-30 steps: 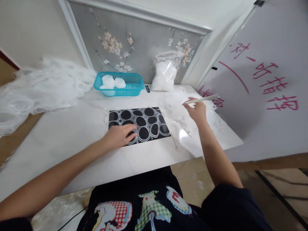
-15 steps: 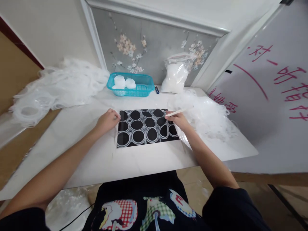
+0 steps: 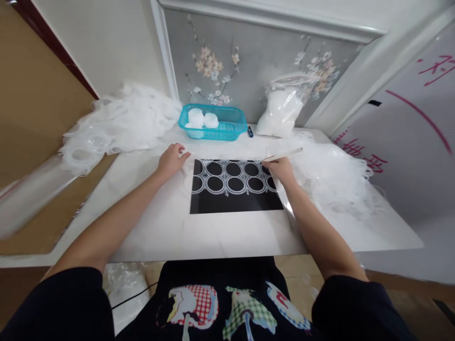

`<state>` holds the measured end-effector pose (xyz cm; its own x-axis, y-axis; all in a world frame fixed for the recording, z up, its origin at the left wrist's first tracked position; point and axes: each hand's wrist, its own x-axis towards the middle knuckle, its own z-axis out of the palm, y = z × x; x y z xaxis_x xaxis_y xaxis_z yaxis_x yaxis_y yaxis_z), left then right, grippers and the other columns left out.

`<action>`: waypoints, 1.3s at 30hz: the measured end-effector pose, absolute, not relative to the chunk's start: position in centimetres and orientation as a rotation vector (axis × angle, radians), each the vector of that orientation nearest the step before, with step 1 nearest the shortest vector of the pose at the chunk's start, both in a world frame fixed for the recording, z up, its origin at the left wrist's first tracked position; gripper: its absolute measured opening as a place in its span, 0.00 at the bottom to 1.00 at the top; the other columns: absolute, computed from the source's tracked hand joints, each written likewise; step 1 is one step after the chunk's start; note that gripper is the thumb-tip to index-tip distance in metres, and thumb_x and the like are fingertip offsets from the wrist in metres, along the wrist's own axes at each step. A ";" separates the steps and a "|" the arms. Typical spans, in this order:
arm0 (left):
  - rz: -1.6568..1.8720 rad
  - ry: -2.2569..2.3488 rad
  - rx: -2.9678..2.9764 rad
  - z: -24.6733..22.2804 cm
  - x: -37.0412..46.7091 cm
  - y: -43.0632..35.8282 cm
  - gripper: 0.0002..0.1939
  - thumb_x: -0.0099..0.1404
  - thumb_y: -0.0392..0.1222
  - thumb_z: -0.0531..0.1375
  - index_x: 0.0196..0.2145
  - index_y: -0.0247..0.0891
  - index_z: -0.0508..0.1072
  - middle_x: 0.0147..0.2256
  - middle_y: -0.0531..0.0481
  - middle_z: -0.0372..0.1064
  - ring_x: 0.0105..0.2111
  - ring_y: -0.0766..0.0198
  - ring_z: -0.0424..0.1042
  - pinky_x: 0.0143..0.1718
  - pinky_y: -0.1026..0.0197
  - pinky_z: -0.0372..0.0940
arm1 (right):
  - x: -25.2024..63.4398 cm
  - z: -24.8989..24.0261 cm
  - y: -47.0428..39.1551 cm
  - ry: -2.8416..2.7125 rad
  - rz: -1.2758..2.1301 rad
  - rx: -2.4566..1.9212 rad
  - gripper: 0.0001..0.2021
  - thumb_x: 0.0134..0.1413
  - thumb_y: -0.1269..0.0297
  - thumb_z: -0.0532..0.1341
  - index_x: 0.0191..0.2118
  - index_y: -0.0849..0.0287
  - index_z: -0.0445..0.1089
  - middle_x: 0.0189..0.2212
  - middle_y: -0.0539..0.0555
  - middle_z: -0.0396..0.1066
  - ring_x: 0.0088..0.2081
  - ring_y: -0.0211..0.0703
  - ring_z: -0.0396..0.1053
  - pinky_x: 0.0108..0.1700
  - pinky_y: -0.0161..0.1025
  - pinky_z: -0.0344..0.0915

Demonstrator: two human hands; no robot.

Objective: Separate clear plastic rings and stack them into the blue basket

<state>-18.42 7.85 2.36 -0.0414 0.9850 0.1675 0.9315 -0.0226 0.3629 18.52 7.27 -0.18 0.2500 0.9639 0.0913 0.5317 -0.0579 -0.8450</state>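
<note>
A translucent sheet of joined plastic rings (image 3: 235,183) lies across the upper part of a black mat (image 3: 234,203), whose lower part is bare. At the sheet's upper left, my left hand (image 3: 172,161) has thumb and fingers closed at its edge; the pale film is hard to see against the white table. My right hand (image 3: 282,169) is at the mat's upper right corner. A thin white stick (image 3: 289,153) is held in it, pointing away to the right, and its fingertips are on the sheet's right side.
Behind the mat stands a blue basket (image 3: 213,134) with several white ring rolls (image 3: 211,120). A small dark tool (image 3: 250,131) and a filled clear bag (image 3: 280,111) are beside it. Piles of clear rings lie left (image 3: 131,118) and right (image 3: 330,175). A whiteboard (image 3: 408,189) borders the right.
The ring sheet has slid away from me over the mat, baring the mat's lower part. Both hands have moved the same way with it. The head view has turned left.
</note>
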 end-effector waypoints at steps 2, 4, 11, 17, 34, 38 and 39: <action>0.578 2.082 2.127 2.4 -18.7 6.3 0.19 0.66 0.50 0.57 0.50 0.37 0.67 0.48 0.44 0.69 0.44 0.56 0.71 0.42 0.59 0.63 | 17.5 0.1 6.6 -1.454 0.572 -1.724 0.08 0.41 0.62 0.66 0.24 0.62 0.76 0.24 0.57 0.77 0.33 0.54 0.74 0.38 0.45 0.66; 0.554 2.017 2.251 2.5 -19.0 4.0 0.19 0.67 0.50 0.57 0.51 0.37 0.66 0.49 0.44 0.69 0.44 0.56 0.72 0.40 0.59 0.64 | 15.5 0.2 5.4 -1.576 0.592 -1.615 0.09 0.45 0.61 0.64 0.28 0.62 0.77 0.25 0.56 0.77 0.31 0.50 0.73 0.35 0.43 0.65; 0.399 1.592 2.696 1.7 -19.3 -4.6 0.14 0.72 0.48 0.51 0.47 0.37 0.70 0.46 0.46 0.74 0.38 0.61 0.76 0.30 0.63 0.65 | 4.9 0.0 1.6 -2.042 1.053 -1.063 0.08 0.55 0.61 0.61 0.32 0.58 0.75 0.27 0.52 0.75 0.28 0.41 0.68 0.32 0.39 0.64; 0.200 1.485 2.824 0.5 -19.2 -7.1 0.18 0.72 0.48 0.51 0.52 0.36 0.70 0.50 0.44 0.74 0.35 0.58 0.78 0.24 0.61 0.65 | 1.0 -0.5 1.5 -1.997 1.058 -0.931 0.06 0.55 0.62 0.61 0.31 0.58 0.72 0.28 0.51 0.74 0.29 0.39 0.68 0.33 0.37 0.65; 0.045 1.477 2.834 0.1 -18.9 -7.3 0.19 0.73 0.48 0.47 0.48 0.36 0.73 0.54 0.43 0.70 0.33 0.60 0.77 0.22 0.63 0.61 | 0.8 -1.4 0.6 -2.022 1.020 -1.000 0.08 0.55 0.60 0.59 0.31 0.57 0.73 0.27 0.53 0.73 0.29 0.43 0.69 0.33 0.40 0.63; 0.066 1.471 2.852 0.1 -18.9 -7.3 0.19 0.73 0.48 0.48 0.48 0.35 0.72 0.54 0.43 0.71 0.32 0.61 0.77 0.21 0.63 0.60 | 0.8 -1.6 0.6 -2.028 0.983 -1.011 0.07 0.55 0.61 0.60 0.31 0.57 0.73 0.27 0.52 0.74 0.29 0.42 0.69 0.32 0.39 0.63; 0.071 1.469 2.845 0.1 -18.8 -7.3 0.18 0.73 0.48 0.48 0.48 0.35 0.72 0.54 0.43 0.71 0.32 0.61 0.77 0.21 0.63 0.61 | 0.8 -1.6 0.7 -2.032 0.972 -1.008 0.07 0.55 0.62 0.60 0.31 0.57 0.73 0.27 0.52 0.74 0.29 0.42 0.69 0.32 0.39 0.63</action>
